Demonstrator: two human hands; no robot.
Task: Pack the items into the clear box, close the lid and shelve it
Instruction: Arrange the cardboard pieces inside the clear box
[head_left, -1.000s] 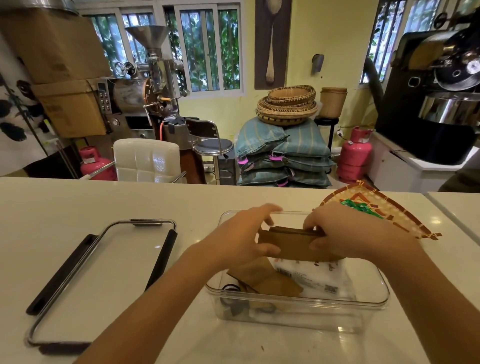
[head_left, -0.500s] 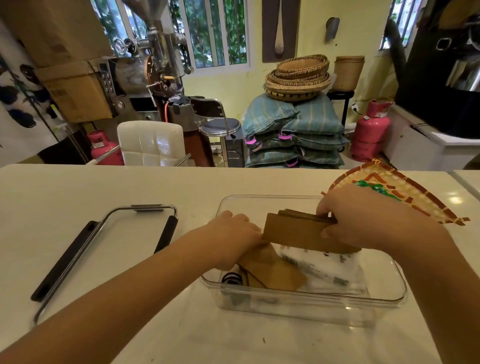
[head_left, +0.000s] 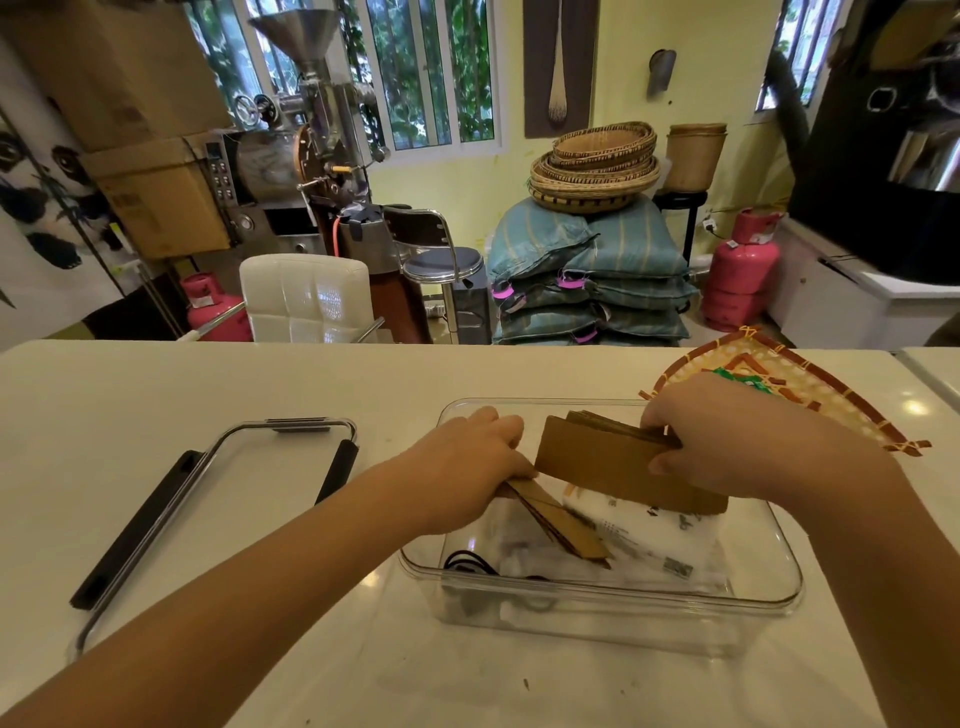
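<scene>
The clear box stands open on the white counter in front of me. My right hand grips a stack of brown paper sleeves above the box. Inside the box my left hand holds a second bundle of brown sleeves, tilted down over a white printed packet. A black coiled cord lies in the box's left corner. The clear lid, with black clips along its edges, lies flat on the counter to the left.
A woven triangular fan lies on the counter behind my right hand. Beyond the counter's far edge stand a white chair, a stool, stacked sacks with baskets, pink gas cylinders and a roasting machine.
My left hand has dropped from the upper stack into the box and taken hold of the lower bundle of sleeves, lifting its end. My right hand still holds the upper stack.
</scene>
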